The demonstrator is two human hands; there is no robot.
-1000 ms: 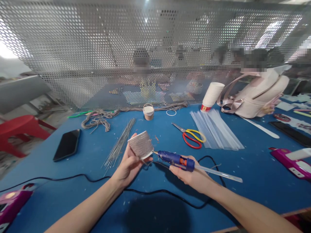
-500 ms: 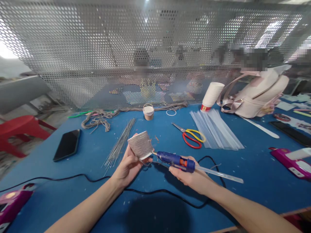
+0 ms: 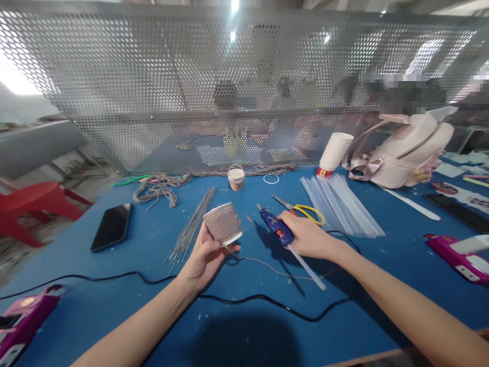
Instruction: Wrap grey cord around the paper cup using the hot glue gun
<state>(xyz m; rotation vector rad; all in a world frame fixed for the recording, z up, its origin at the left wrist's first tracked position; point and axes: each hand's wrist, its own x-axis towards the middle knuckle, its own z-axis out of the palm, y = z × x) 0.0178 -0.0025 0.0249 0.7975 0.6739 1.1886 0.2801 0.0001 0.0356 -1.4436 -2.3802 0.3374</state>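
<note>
My left hand (image 3: 208, 257) is closed around a paper cup (image 3: 223, 224) wrapped in grey-brown cord, tilted with its white rim toward me. A loose tail of cord (image 3: 263, 262) runs from the cup's lower edge to the right across the table. In my right hand (image 3: 305, 234) is a blue hot glue gun (image 3: 275, 227), its nozzle pointing up and left, apart from the cup. A clear glue stick (image 3: 307, 267) sticks out of its back end. Scissors (image 3: 310, 214) with red and yellow handles lie just behind my right hand, partly hidden by it.
Behind the cup lie thin wires (image 3: 194, 221), a small cord-handled bucket (image 3: 236, 178) and cord bundles (image 3: 156, 188). Clear glue sticks (image 3: 344, 206), stacked paper cups (image 3: 336, 153) and a backpack (image 3: 405, 153) stand right. A phone (image 3: 111, 227) lies left; a black cable (image 3: 267, 300) crosses in front.
My right hand has drawn the glue gun away from the cup, to the right and back toward the scissors, turning its nozzle upward. The left hand still holds the cup.
</note>
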